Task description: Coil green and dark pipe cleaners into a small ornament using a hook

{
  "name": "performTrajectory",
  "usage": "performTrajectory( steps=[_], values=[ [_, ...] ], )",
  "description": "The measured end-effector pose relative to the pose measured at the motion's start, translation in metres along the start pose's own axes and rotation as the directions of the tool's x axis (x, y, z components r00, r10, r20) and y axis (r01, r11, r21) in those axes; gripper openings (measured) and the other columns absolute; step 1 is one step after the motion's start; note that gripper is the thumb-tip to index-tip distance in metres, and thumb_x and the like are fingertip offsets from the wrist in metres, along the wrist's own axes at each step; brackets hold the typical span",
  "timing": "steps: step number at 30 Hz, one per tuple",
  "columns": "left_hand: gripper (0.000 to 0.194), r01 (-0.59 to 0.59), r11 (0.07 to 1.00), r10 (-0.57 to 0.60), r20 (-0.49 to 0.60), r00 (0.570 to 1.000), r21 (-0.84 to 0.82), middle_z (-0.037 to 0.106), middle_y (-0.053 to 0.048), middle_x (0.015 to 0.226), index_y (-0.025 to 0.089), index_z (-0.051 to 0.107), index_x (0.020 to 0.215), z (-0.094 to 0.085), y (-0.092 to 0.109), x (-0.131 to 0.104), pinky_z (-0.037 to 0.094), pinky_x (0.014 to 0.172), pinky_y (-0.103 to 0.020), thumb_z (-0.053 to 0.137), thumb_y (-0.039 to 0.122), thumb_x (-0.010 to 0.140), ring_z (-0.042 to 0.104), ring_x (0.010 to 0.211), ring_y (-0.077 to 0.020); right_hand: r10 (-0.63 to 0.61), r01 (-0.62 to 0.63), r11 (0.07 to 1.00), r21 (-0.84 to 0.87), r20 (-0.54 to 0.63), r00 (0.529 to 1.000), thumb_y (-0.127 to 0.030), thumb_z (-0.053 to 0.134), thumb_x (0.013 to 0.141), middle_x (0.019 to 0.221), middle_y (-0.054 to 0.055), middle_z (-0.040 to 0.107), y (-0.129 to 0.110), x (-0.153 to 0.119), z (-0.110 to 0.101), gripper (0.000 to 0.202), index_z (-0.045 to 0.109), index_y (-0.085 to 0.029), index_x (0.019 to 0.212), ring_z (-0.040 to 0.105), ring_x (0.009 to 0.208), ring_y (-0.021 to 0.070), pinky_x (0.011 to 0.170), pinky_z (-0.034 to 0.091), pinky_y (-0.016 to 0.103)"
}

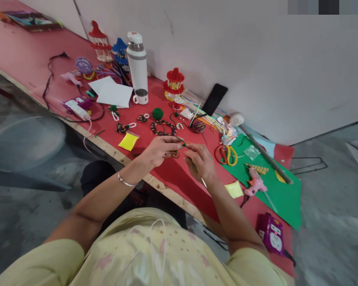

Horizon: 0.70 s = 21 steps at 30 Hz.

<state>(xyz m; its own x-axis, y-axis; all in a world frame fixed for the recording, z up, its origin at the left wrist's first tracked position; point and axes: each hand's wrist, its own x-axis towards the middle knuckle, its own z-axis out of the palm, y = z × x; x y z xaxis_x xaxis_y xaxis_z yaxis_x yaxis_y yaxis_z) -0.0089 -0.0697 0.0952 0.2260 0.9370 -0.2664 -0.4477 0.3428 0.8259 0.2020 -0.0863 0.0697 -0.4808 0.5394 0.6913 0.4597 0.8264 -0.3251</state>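
- Your left hand [161, 152] pinches thin dark-green yarn [182, 143] between hands; right hand [201, 161] grips slim silver-ended rod [203, 182]
- Red tabletop [176, 176], pale wooden edge [179, 201] on your side
- Orange-and-yellow-handled metal scissors [228, 151] right of right hand

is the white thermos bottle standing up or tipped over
Upright: the white thermos bottle rises vertically from the red tabletop, with its lid uppermost; a small white mug partly hides its base.

1. Green yarn [183, 144], centre: soft, matt fibre.
2. Bangle [127, 182], left of centre: shiny metal.
3. Flask [138, 69], upper left: smooth, satin.
4. Smartphone [215, 99], upper right: glossy.
5. Tabletop [174, 178]: matt; rough wooden edge [180, 203].
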Motion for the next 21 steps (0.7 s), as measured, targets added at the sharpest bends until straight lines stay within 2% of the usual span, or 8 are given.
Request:
performTrajectory(
  steps=[3,9,15,21],
  values=[
    [0.038,-0.02,0.999,0.02,-0.001,1.0,-0.049,0.068,-0.001,0.065,0.012,0.084,0.086,0.004,-0.004,-0.001,0.019,0.041,-0.019,0.101,0.022,0.054,0.037,0.043,0.0001,-0.008,0.008,1.0,0.001,-0.047,0.999,-0.021,0.065,0.1,0.127,0.014,0.072,0.002,-0.003,0.006,0.024,0.069,-0.031,0.122,0.07,0.118,0.0288,0.1,0.06,0.051],
    [0.039,-0.134,0.99,0.133,-0.046,0.99,-0.033,0.066,0.002,0.064,0.013,0.084,0.09,0.01,-0.009,0.0,0.021,0.043,-0.02,0.1,0.027,0.056,0.036,0.045,-0.0006,0.049,-0.045,0.997,0.069,-0.058,0.997,-0.025,0.064,0.101,0.124,0.013,0.073,0.004,-0.002,0.005,0.019,0.071,-0.031,0.118,0.071,0.116,0.0293,0.098,0.06,0.051],
    [0.042,-0.116,0.992,0.114,-0.042,0.993,-0.051,0.075,-0.002,0.075,0.013,0.085,0.092,0.011,-0.014,0.002,0.023,0.043,-0.021,0.1,0.025,0.055,0.038,0.046,-0.001,0.048,-0.045,0.999,0.03,-0.112,0.993,-0.022,0.064,0.101,0.124,0.014,0.073,0.001,-0.004,0.006,0.023,0.069,-0.03,0.122,0.071,0.114,0.0284,0.096,0.06,0.05],
    [0.042,-0.167,0.985,0.165,-0.066,0.984,-0.037,0.065,0.003,0.066,0.015,0.084,0.094,0.015,-0.014,0.001,0.02,0.043,-0.021,0.1,0.03,0.058,0.033,0.046,-0.0005,0.04,-0.035,0.998,0.045,-0.109,0.993,-0.021,0.063,0.101,0.124,0.014,0.073,0.003,-0.004,0.006,0.021,0.069,-0.029,0.12,0.071,0.115,0.0285,0.096,0.06,0.05]
  ],
)
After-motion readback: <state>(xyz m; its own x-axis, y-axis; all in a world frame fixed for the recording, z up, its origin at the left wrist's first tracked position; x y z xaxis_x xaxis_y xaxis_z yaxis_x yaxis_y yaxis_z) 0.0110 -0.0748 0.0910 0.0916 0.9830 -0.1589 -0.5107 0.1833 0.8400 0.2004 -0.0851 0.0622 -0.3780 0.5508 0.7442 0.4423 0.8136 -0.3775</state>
